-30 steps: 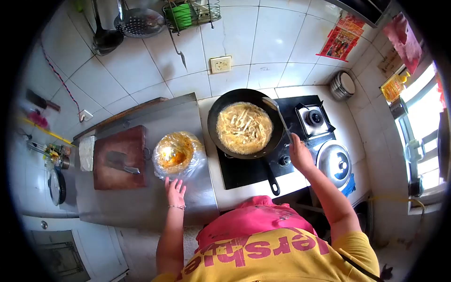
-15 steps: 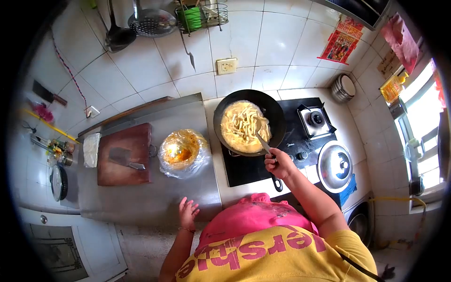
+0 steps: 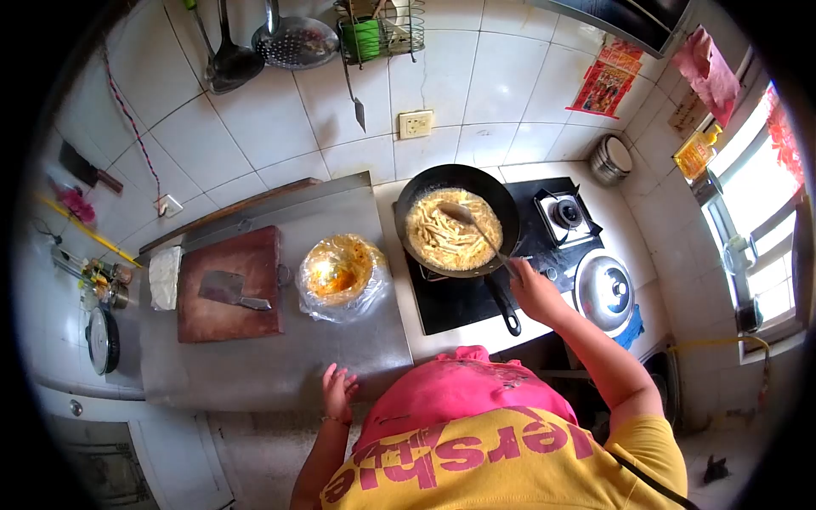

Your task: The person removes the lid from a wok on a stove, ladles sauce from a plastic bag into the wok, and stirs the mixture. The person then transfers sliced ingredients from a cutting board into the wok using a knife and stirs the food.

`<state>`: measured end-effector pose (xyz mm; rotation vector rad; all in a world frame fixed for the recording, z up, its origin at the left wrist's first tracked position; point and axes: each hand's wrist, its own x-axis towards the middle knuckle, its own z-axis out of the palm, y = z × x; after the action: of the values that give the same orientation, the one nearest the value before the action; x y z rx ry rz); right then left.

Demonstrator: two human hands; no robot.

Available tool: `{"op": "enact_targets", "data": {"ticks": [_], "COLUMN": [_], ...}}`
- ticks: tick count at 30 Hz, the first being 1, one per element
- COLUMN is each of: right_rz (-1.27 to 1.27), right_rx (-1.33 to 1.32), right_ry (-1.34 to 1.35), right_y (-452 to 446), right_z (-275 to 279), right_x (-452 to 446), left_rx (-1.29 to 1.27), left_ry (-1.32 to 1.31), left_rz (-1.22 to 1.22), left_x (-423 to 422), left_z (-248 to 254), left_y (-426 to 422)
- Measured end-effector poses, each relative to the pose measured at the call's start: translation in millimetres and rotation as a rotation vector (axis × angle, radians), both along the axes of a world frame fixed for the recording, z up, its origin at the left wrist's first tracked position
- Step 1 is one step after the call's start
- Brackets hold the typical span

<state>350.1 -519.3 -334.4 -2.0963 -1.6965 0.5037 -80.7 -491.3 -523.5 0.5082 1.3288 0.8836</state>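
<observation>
My right hand (image 3: pixel 532 287) is closed around the handle of a metal spatula (image 3: pixel 488 238). The spatula's head rests in pale, strip-shaped food (image 3: pixel 442 228) in yellowish liquid. That food fills the bottom of a black wok (image 3: pixel 505 192), which stands on the left burner of the stove. The wok's handle (image 3: pixel 507 313) points toward me, just left of my right hand, which is not on it. Near the front edge of the steel counter, my left hand (image 3: pixel 338 388) hangs with fingers apart, holding nothing. Closest ahead of it is a bowl lined with clear plastic (image 3: pixel 340 280), smeared orange inside.
Left of the bowl, a cleaver (image 3: pixel 228 289) lies on a brown cutting board (image 3: pixel 194 321). A domed metal lid (image 3: pixel 605 293) sits at the right of the black stove (image 3: pixel 442 316). Ladles and a skimmer (image 3: pixel 297 42) hang on the tiled wall.
My right hand has moved slightly right, and the spatula's head has shifted up and left through the food. The view has shifted slightly. My left hand stays low and open.
</observation>
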Motion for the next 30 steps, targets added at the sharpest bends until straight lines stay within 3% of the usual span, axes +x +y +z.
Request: {"op": "enact_targets", "data": {"ticks": [8, 17, 21, 23, 27, 30], "right_rz": [0.042, -0.053, -0.111, -0.121, -0.08, -0.025], "right_rx": [-0.278, -0.244, -0.03, 0.009, 0.015, -0.129], "right_ry": [-0.191, -0.293, -0.349, -0.372, -0.407, -0.411], "right_y": [-7, 57, 80, 99, 126, 125], "right_z": [-37, -61, -47, -45, -56, -53], "right_x": [0, 38, 53, 61, 74, 69], "left_rx": [0.0, -0.003, -0.059, -0.051, -0.098, -0.093], "left_ry": [-0.002, -0.016, 0.018, 0.013, -0.011, -0.019], "left_rz": [0.022, 0.149, 0.208, 0.207, 0.288, 0.236], "left_x": [-4, -13, -11, -19, -8, -6], "left_z": [-3, -7, 1, -22, -12, -10], "left_y": [-2, -35, -52, -62, -77, -79]}}
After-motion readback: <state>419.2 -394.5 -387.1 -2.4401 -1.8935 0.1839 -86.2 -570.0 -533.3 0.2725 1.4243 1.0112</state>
